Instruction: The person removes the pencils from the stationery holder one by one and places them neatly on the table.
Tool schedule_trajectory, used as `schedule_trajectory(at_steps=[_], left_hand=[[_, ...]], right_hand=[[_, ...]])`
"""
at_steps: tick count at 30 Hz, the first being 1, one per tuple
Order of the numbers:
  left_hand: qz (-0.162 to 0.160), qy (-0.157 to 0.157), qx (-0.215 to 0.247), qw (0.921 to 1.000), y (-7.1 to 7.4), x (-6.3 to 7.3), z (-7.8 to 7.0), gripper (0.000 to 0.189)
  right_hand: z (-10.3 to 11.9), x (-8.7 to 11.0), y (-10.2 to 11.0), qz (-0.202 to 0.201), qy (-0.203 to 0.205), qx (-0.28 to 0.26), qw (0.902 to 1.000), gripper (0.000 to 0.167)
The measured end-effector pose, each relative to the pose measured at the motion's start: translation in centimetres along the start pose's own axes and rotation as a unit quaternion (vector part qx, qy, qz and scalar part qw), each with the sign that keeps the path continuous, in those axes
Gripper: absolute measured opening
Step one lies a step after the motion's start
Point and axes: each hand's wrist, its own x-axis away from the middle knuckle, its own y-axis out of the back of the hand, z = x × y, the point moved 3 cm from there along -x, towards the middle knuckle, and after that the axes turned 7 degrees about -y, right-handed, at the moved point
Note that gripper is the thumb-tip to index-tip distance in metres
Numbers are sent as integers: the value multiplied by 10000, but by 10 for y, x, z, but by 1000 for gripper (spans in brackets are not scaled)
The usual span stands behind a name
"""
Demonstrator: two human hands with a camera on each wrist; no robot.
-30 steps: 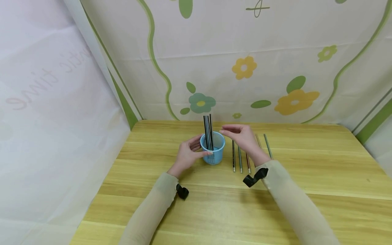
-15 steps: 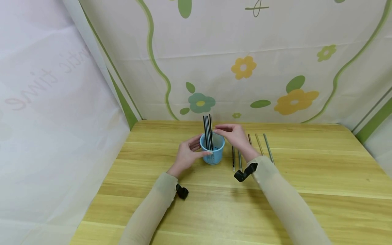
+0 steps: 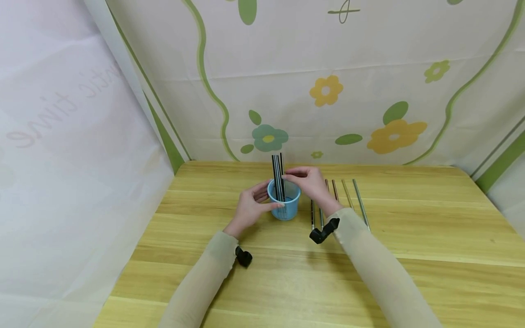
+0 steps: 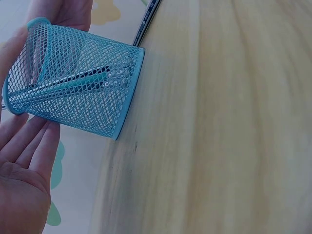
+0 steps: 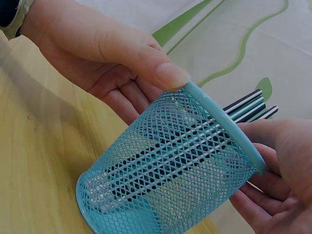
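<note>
A light blue mesh pencil cup (image 3: 289,210) stands on the wooden table, with several black-and-white striped and teal pencils (image 3: 277,175) leaning upright at its left side. My left hand (image 3: 249,207) holds the cup, thumb over the near rim and fingers along its left side. At the right rim is my right hand (image 3: 310,183), its thumb tip right beside the pencils and its fingers loosely bent behind. Through the mesh in the right wrist view, the pencils' lower ends (image 5: 105,190) show at the cup's bottom.
Several more pencils lie in a row right of the cup, partly hidden under my right wrist; a grey-green pencil (image 3: 361,205) and a yellow one (image 3: 347,193) are rightmost. A floral curtain (image 3: 320,118) hangs behind the table (image 3: 430,218), another cloth on the left.
My right hand has moved left over the cup's rim to the standing pencils, uncovering more of the pencils on the table. My left hand and the cup have stayed in place.
</note>
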Motion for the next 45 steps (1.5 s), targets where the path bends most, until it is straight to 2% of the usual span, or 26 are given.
schedule_trajectory(at_steps=[18, 35, 45], left_hand=[[24, -15, 8, 10000, -1, 1, -1, 78], [47, -82, -10, 10000, 0, 0, 0, 79], [-2, 4, -55, 10000, 0, 0, 0, 78]], right_hand=[[-2, -1, -7, -45, 43, -55, 10000, 29], [0, 1, -6, -108, 94, -112, 9998, 29], [2, 1, -1, -268, 190, -136, 9994, 28]])
